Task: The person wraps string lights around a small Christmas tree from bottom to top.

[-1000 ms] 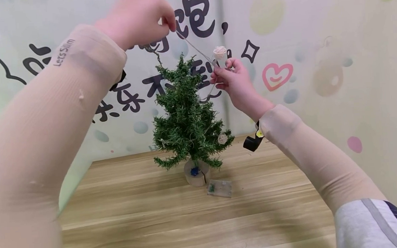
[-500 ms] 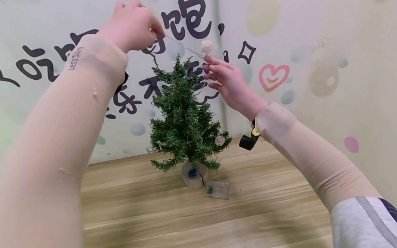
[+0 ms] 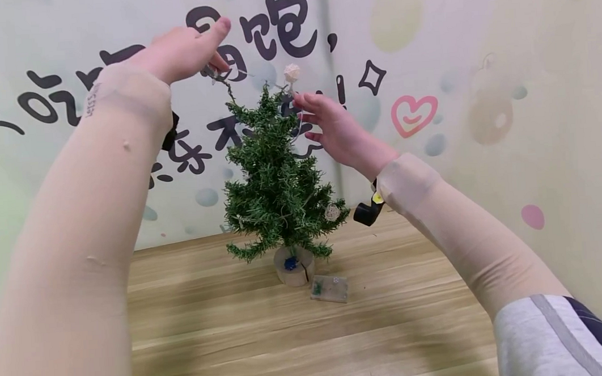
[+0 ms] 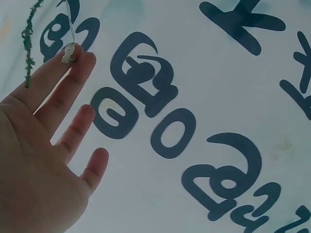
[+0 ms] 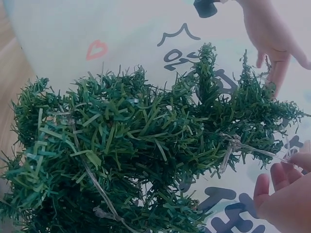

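Observation:
A small green artificial Christmas tree [image 3: 281,195] stands upright in a round wooden base [image 3: 295,276]. String-light wire [image 5: 265,153] runs through its branches. My right hand [image 3: 341,129], right of the treetop, pinches this wire between thumb and forefinger, just below a pale woven ball [image 3: 292,72]. At upper left my left hand [image 3: 186,49] is spread beside a thin bent top branch [image 3: 229,91]. In the left wrist view its straight fingertips touch a small clear bulb [image 4: 68,53] hanging on wire, with the thumb out of sight.
Another woven ball [image 3: 332,212] sits on a lower right branch. A clear flat battery box [image 3: 329,289] lies on the wooden table [image 3: 268,348] in front of the base. Behind the tree is a wall with dark lettering [image 3: 292,26].
My right hand has moved left toward the treetop with the woven ball. The left hand has come down and left, and its pinch on the wire has opened into spread fingers.

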Demonstrator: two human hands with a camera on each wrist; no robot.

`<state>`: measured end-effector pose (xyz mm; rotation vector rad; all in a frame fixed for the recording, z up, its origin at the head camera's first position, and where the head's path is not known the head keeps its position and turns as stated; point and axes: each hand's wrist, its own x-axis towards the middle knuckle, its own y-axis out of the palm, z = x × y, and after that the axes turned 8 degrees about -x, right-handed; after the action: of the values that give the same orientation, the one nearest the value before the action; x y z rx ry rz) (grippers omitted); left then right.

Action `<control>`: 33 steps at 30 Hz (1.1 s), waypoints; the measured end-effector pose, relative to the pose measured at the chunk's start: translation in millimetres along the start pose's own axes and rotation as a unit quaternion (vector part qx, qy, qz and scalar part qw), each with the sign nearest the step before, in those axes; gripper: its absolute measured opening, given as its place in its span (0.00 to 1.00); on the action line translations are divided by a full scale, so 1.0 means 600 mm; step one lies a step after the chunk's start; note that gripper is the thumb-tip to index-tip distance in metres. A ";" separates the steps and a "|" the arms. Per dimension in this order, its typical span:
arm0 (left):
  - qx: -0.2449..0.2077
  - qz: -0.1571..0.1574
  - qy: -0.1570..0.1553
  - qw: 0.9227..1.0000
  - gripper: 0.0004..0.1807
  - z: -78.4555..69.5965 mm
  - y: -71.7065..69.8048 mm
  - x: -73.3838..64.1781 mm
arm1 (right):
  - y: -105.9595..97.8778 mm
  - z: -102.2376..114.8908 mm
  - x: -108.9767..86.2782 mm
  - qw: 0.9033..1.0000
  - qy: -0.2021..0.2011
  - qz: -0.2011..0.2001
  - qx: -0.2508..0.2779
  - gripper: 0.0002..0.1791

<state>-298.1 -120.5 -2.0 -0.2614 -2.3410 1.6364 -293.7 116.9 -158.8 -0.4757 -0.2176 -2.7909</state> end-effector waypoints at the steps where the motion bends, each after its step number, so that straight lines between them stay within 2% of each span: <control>1: -0.016 0.004 -0.004 1.000 0.52 0.005 0.000 -0.002 | 0.001 0.000 0.001 1.000 0.004 0.001 -0.004 0.28; 6: -0.064 0.025 -0.022 0.997 0.56 0.031 0.003 -0.012 | 0.006 -0.001 0.004 1.000 0.022 0.001 -0.023 0.29; 11: -0.079 0.052 -0.034 0.995 0.60 0.055 0.009 -0.018 | 0.010 -0.005 0.006 0.998 0.033 -0.002 -0.052 0.28; 15: -0.104 0.061 -0.048 0.992 0.61 0.075 0.018 -0.024 | 0.012 -0.009 0.011 0.997 0.036 0.005 -0.066 0.28; 19: -0.130 0.068 -0.080 0.986 0.63 0.090 0.027 -0.034 | 0.014 -0.014 0.015 0.997 0.043 0.012 -0.065 0.30; 23: -0.111 0.090 -0.069 0.987 0.62 0.100 0.029 -0.042 | 0.018 -0.016 0.016 0.997 0.044 0.018 -0.064 0.30; 27: -0.085 0.113 -0.041 0.989 0.61 0.100 0.031 -0.051 | 0.019 -0.017 0.018 0.997 0.041 0.023 -0.061 0.32; 33: -0.063 0.157 -0.018 0.985 0.58 0.085 0.044 -0.075 | 0.018 -0.018 0.024 0.997 0.041 0.019 -0.055 0.32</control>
<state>-272.2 -170.2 -48.7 -0.6626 -2.5366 1.6359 -306.1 100.5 -162.8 -0.3842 -0.0351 -2.7887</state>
